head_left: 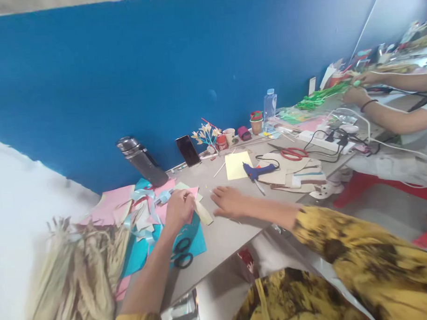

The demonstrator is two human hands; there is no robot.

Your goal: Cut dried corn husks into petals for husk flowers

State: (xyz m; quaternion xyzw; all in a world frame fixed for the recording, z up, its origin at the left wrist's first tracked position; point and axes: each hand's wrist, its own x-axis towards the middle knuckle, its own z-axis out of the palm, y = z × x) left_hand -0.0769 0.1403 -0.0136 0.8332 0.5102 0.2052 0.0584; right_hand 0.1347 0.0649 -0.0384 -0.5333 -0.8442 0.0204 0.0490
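Note:
My left hand is closed, with its fingers pinched on a pale strip that looks like corn husk and slants down to the right. Beneath it lie pink and blue paper sheets. Black-handled scissors rest on the blue sheet beside my left forearm. My right hand lies low over the grey table, fingers stretched toward the left hand and thumb apart. A tiny pale sliver shows at its fingertips; I cannot tell whether they touch it. A blue glue gun lies beyond that hand.
Dried corn husks hang at the left edge. Behind the hands stand a dark thermos, a phone, husk flowers and a water bottle. Red-handled scissors and a power strip lie rightward, near another person's hands.

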